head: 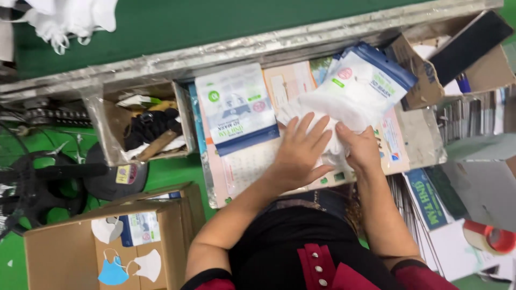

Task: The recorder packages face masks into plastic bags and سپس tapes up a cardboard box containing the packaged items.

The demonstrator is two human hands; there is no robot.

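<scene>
My left hand [302, 153] lies flat, fingers spread, pressing on a stack of white face masks [334, 114] on the work surface. My right hand [361, 149] grips the right side of the same stack. The masks go partway into a clear plastic pouch with a blue top edge [371, 75], which lies tilted up to the right. A second filled pouch with a printed label [239, 107] lies flat just left of my hands.
A small cardboard box with black straps [148, 126] stands at the left. A big carton with sample masks stuck on it [123, 249] sits at the lower left. A red tape roll [494, 238] lies at the right. Boxes and card stacks [473, 113] crowd the right side. A green conveyor belt [215, 21] runs above.
</scene>
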